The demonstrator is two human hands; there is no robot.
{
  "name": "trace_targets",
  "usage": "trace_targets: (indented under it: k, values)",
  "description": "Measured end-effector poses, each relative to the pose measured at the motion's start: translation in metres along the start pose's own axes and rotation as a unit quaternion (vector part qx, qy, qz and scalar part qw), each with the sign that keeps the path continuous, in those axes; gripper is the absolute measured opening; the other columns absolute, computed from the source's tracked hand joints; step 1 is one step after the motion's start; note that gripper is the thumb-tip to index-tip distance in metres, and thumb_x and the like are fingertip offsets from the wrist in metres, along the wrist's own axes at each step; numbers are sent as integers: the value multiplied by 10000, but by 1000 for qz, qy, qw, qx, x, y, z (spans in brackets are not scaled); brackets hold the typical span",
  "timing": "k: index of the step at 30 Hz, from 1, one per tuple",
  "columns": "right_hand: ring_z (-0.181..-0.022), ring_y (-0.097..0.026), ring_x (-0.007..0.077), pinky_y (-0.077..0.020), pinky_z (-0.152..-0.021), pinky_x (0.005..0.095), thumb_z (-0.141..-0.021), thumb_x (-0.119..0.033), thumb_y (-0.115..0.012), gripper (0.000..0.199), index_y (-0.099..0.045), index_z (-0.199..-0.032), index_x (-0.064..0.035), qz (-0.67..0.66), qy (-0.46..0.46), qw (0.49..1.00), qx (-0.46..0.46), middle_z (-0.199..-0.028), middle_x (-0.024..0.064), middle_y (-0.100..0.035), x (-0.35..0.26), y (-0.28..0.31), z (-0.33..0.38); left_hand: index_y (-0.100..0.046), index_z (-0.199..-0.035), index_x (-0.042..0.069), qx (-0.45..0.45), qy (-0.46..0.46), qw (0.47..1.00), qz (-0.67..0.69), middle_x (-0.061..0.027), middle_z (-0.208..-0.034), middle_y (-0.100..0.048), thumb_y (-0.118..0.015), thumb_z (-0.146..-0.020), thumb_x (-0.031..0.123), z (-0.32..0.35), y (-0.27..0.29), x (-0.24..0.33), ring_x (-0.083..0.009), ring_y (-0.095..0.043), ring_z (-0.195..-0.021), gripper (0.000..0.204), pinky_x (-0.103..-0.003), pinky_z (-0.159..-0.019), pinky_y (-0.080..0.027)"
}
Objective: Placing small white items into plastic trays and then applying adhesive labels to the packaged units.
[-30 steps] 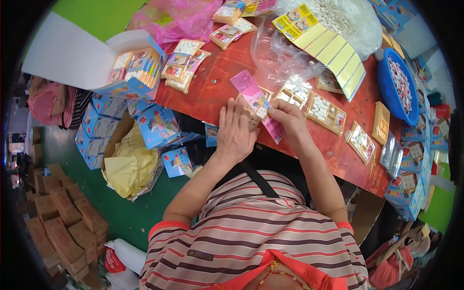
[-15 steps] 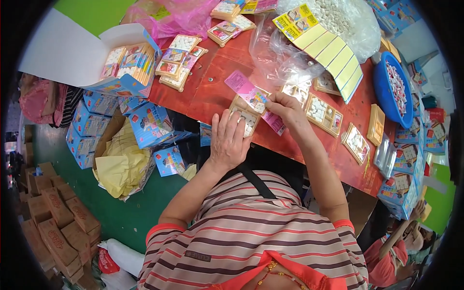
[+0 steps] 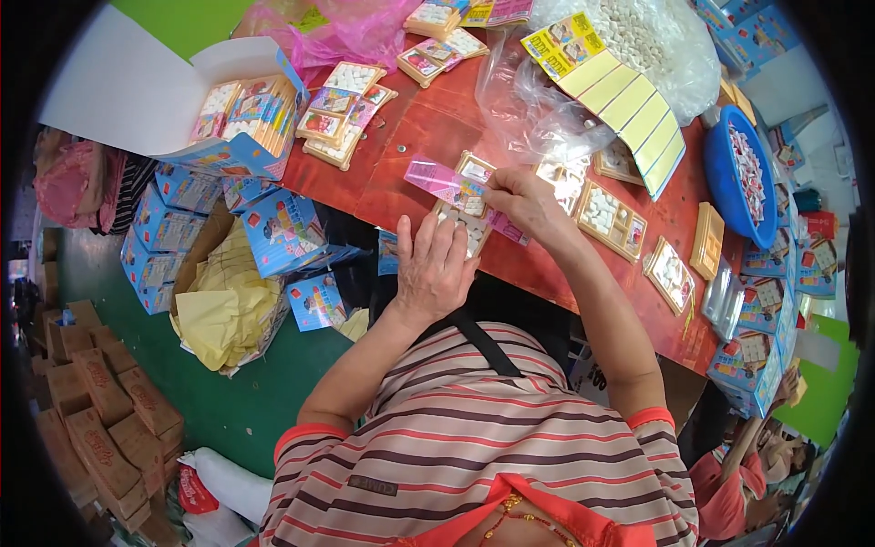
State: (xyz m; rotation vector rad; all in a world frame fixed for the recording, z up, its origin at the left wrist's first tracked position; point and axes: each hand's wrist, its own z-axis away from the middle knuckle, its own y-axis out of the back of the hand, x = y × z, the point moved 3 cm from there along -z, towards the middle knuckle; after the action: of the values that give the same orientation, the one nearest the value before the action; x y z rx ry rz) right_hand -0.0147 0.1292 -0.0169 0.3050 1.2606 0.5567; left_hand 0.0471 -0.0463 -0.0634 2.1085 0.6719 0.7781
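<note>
In front of me on the red table lies a small wooden tray (image 3: 476,235) of white pieces. A pink printed card strip (image 3: 437,180) lies crosswise over its middle. My left hand (image 3: 431,271) rests at the tray's near left side, fingers stretched out and a little apart, thumb by the near edge. With fingers pinched together, my right hand (image 3: 527,206) holds the strip by the tray's right side, its end showing below the hand. To the right of that hand lies another compartmented tray (image 3: 603,214) with white pieces. My right fingertips partly hide the strip.
An open blue box (image 3: 228,162) of banded trays stands at the left, beside a stack of trays (image 3: 342,114). Yellow label strips (image 3: 629,100) overlap a clear bag of white pieces (image 3: 629,41). At the right are a blue basin (image 3: 770,178) and a wooden tray (image 3: 708,239).
The card strip has turned from a steep slant to lie flatter across the tray. My right hand has shifted slightly left with it, while my left hand stays at the tray.
</note>
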Motion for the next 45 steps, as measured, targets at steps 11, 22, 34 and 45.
trace_targets:
  k: [11,22,34,45]
  values:
    - [-837,-649,329,-489,-758,401,-857,-205,-607,258,-671,-972,18,143,26,989,8,-866,209,-664,0,-5,-7,-624,-1155,-23,-1,-10,1000,-11,-162,-1216,-534,-702,-790,268,-1,2,1,-346,-450,-1252,473,-615,-1131,-166]
    - [-853,-657,421,-510,-784,486,-884,-158,-553,225,-644,-905,47,276,70,958,47,-919,256,-652,-8,-20,-3,-617,-1050,-24,-33,-29,999,29,-225,-1434,-448,-681,-790,248,-15,9,-5,-389,-347,-1395,381,-622,-1134,-150]
    - [-819,-656,385,-526,-692,457,-878,-128,-557,169,-606,-856,33,401,157,893,134,-853,211,-633,-11,-26,7,-575,-912,8,-78,-53,994,63,-257,-1425,-468,-659,-790,213,-25,9,-8,-429,-387,-1369,252,-647,-1117,-189]
    - [-944,-603,319,-443,-847,443,-880,-161,-622,262,-627,-1119,-55,358,175,891,219,-1003,122,-615,-16,-11,31,-590,-961,-13,-82,-33,995,46,-238,-1440,-461,-685,-798,243,-17,14,-8,-411,-380,-1380,318,-658,-1116,-177]
